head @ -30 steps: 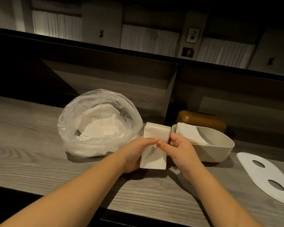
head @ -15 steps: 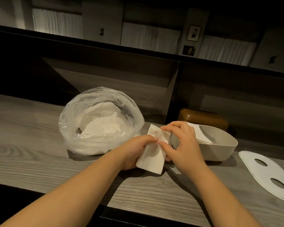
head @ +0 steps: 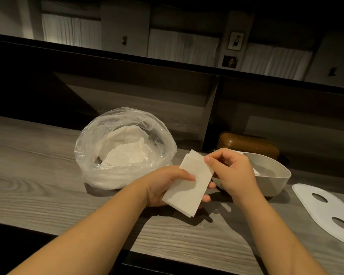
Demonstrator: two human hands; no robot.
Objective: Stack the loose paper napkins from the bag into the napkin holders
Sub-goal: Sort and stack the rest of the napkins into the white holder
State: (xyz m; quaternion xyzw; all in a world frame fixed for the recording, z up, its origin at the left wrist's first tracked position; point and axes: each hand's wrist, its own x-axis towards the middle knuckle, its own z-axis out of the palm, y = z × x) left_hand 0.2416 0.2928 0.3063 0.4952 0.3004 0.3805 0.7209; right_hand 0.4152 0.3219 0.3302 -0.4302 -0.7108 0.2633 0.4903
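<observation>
A small stack of folded white napkins [head: 189, 185] is tilted above the wooden counter, gripped by my left hand [head: 165, 187] with the thumb on top and fingers underneath. My right hand [head: 232, 171] pinches the stack's upper right edge. To the left sits a clear plastic bag [head: 125, 147], open at the top, with loose white napkins inside. Behind my right hand stands a cream oval napkin holder [head: 274, 179]; a bit of white napkin shows inside it.
A brown oval holder [head: 248, 143] sits behind the cream one against the dark shelf divider. A white oval lid with two holes [head: 326, 211] lies on the counter [head: 38, 175] at the right. The counter's front edge runs just below my forearms.
The napkin stack has tilted from upright to slanting rightward. My right hand has shifted from the stack's middle to its upper right edge, nearer the cream holder.
</observation>
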